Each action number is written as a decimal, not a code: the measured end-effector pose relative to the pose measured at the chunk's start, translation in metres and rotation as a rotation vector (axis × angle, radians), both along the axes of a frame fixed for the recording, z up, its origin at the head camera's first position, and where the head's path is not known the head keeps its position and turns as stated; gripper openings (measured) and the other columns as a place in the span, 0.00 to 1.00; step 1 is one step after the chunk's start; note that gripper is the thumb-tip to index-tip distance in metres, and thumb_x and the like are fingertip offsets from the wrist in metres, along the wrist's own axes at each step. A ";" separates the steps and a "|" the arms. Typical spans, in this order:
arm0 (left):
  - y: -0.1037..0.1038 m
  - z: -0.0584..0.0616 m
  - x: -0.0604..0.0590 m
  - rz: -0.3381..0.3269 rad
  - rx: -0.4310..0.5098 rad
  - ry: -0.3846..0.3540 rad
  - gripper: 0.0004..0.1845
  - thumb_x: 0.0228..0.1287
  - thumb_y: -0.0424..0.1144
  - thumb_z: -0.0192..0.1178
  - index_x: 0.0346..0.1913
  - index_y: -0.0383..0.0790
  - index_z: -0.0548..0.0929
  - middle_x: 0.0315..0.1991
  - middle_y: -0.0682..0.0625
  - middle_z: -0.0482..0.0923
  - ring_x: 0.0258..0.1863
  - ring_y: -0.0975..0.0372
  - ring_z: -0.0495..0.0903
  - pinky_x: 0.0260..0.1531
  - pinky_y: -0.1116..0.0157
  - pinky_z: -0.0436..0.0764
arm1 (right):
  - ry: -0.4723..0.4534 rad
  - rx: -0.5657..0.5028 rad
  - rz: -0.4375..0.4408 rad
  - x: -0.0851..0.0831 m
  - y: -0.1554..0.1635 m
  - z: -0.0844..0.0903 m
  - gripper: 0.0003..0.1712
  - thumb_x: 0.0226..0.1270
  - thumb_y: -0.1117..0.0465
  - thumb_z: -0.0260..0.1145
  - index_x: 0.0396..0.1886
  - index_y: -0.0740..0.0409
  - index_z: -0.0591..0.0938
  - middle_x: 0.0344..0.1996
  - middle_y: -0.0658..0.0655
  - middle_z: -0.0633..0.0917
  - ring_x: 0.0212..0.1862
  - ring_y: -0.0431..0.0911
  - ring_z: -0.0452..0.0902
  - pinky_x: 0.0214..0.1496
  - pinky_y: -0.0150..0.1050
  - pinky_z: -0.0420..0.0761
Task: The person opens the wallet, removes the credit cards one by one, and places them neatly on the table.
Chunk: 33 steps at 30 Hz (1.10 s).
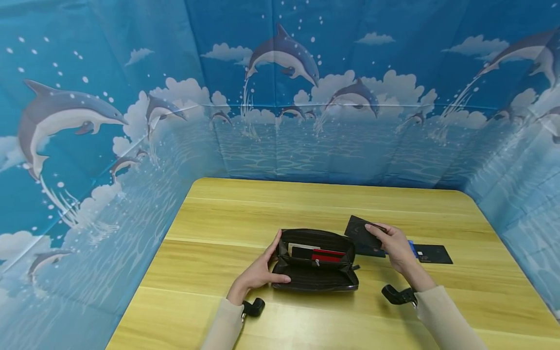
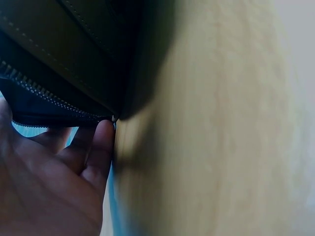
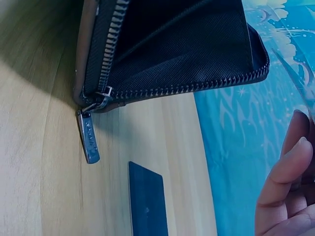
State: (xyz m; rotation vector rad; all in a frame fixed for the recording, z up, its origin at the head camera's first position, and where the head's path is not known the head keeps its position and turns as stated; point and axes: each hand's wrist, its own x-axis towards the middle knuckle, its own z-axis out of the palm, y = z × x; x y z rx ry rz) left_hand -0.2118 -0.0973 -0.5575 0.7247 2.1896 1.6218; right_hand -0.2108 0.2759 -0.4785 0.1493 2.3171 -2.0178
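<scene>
A dark brown zip-around wallet (image 1: 315, 277) lies open in the middle of the wooden table (image 1: 245, 214). Red cards (image 1: 329, 255) and a white card (image 1: 298, 247) stand in its slots. My left hand (image 1: 269, 262) grips the wallet's left end, thumb on the near side and fingers (image 2: 96, 147) over the far edge by the zipper (image 2: 44, 93). Just right of the wallet, my right hand (image 1: 381, 233) pinches a black card (image 1: 360, 231) tilted above the table. In the right wrist view the wallet's zipper pull (image 3: 89, 140) hangs at its corner, with my fingers (image 3: 283, 177) at the right edge.
Right of the wallet, a dark card (image 1: 371, 251), a blue card (image 1: 411, 248) and a black card (image 1: 434, 253) lie flat; one dark card (image 3: 146, 201) shows beneath the wrist. A blue dolphin-print backdrop (image 1: 280, 97) surrounds the table on three sides.
</scene>
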 end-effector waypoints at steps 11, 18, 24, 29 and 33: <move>-0.001 0.008 0.002 -0.020 -0.024 -0.031 0.62 0.52 0.44 0.73 0.74 0.67 0.33 0.75 0.56 0.31 0.72 0.53 0.38 0.65 0.46 0.50 | -0.041 -0.017 -0.046 0.003 0.009 -0.008 0.22 0.64 0.46 0.65 0.49 0.55 0.81 0.55 0.61 0.68 0.33 0.42 0.73 0.28 0.35 0.80; -0.001 0.038 0.011 -0.051 -0.035 -0.049 0.60 0.55 0.41 0.71 0.76 0.58 0.33 0.75 0.50 0.30 0.72 0.51 0.39 0.65 0.47 0.51 | -0.057 -0.018 -0.048 0.007 0.019 -0.010 0.20 0.63 0.48 0.67 0.47 0.56 0.83 0.51 0.57 0.71 0.41 0.42 0.74 0.33 0.38 0.80; -0.001 0.040 0.011 -0.055 -0.024 -0.033 0.60 0.55 0.41 0.71 0.76 0.55 0.34 0.75 0.49 0.31 0.72 0.51 0.39 0.65 0.47 0.51 | -0.040 -0.010 -0.028 0.009 0.028 -0.015 0.16 0.65 0.51 0.66 0.39 0.60 0.83 0.42 0.52 0.75 0.39 0.42 0.75 0.33 0.37 0.80; -0.001 0.019 0.005 -0.032 -0.011 -0.027 0.61 0.52 0.44 0.73 0.75 0.64 0.34 0.75 0.55 0.31 0.72 0.54 0.39 0.65 0.48 0.51 | -0.033 0.010 -0.010 0.012 0.036 -0.023 0.16 0.70 0.54 0.61 0.36 0.65 0.81 0.42 0.55 0.73 0.39 0.42 0.74 0.36 0.37 0.80; -0.001 0.004 0.001 -0.014 0.004 -0.016 0.61 0.50 0.47 0.73 0.74 0.69 0.35 0.75 0.58 0.33 0.72 0.56 0.40 0.65 0.47 0.52 | -0.057 0.015 0.005 0.015 0.040 -0.026 0.14 0.71 0.57 0.60 0.32 0.65 0.79 0.38 0.54 0.75 0.36 0.41 0.75 0.36 0.37 0.81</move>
